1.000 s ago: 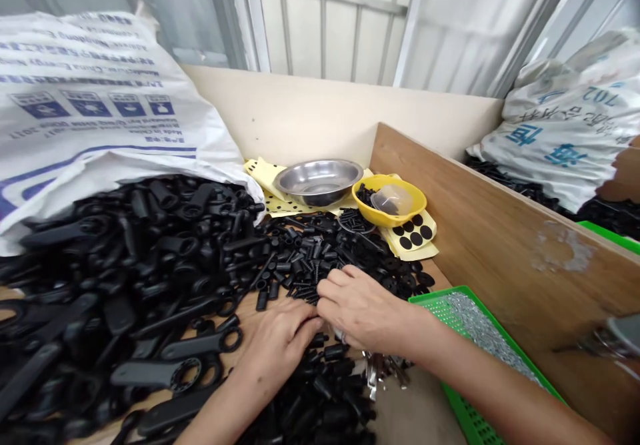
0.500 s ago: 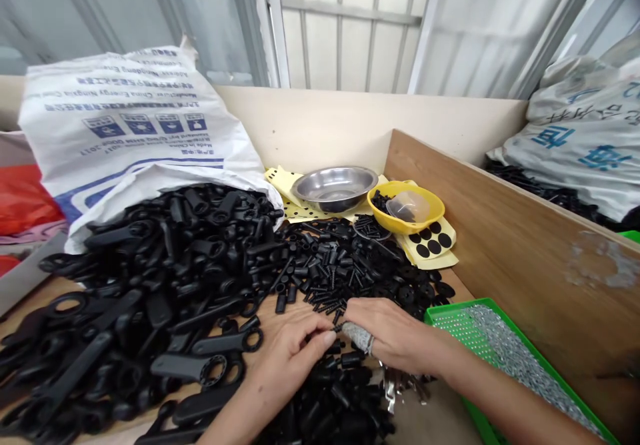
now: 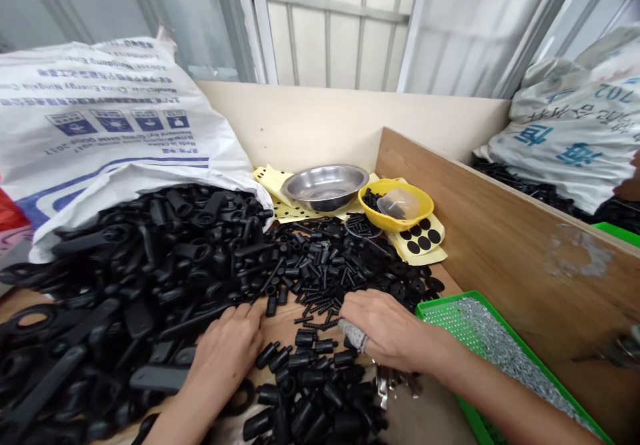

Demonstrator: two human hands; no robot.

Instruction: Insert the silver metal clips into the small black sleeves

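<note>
My left hand [image 3: 231, 341] rests palm down at the right edge of a heap of black crank-like parts [image 3: 135, 251]; its fingertips are curled under, and whatever they touch is hidden. Over the near side of a spread of small black screws [image 3: 320, 298] is my right hand [image 3: 375, 328], its fingers bent together and one finger wrapped in grey material. I cannot make out anything between those fingers. Short black cylinders [image 3: 310, 391] lie in a pile between and below the hands. Shiny metal pieces [image 3: 387, 381] sit under my right wrist.
A green tray [image 3: 475, 398] of small metal parts lies at right beside a wooden divider [image 3: 480, 225]. Behind the parts are a steel bowl [image 3: 327, 188], a yellow basket [image 3: 420, 215] and sticker sheets [image 3: 435, 253]. White sacks [image 3: 125, 145] stand left and right. A person's hand [image 3: 631, 181] shows far right.
My left hand has parted from my right and moved left to the crank-like parts. My right hand stays near the screws. The view has shifted slightly right. A person's hand has appeared at the right edge.
</note>
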